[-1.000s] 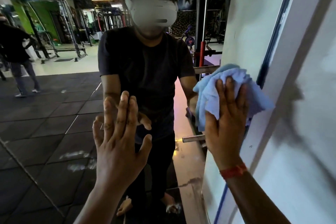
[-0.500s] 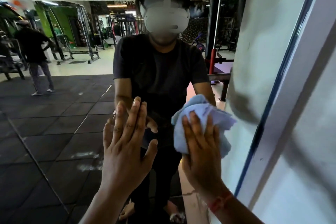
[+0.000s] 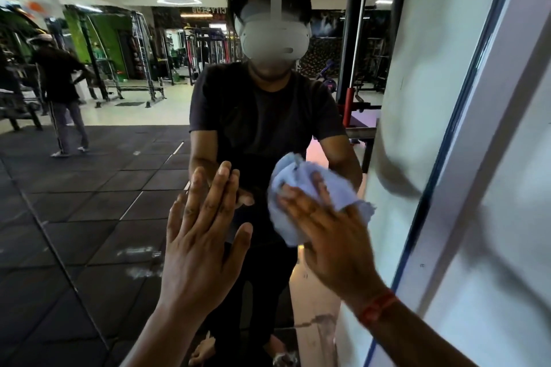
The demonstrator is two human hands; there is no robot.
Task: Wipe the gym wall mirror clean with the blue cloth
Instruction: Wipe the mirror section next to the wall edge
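The wall mirror [image 3: 98, 211] fills the left and middle of the head view and reflects me and the gym. My right hand [image 3: 331, 235] presses the bunched blue cloth [image 3: 293, 188] flat against the glass with straight, spread fingers, left of the mirror's right edge. My left hand [image 3: 202, 235] lies flat on the mirror beside it, fingers straight and together, holding nothing. White smears [image 3: 140, 262] show on the glass low and left of my left hand.
A white wall [image 3: 489, 217] with a blue-edged frame strip [image 3: 429, 188] borders the mirror on the right. Reflected in the glass are dark floor tiles, racks and machines, and a person [image 3: 59, 92] walking at the far left.
My right hand has slid the blue cloth leftward and down from the mirror's right edge toward my left hand. The left hand has stayed flat on the glass.
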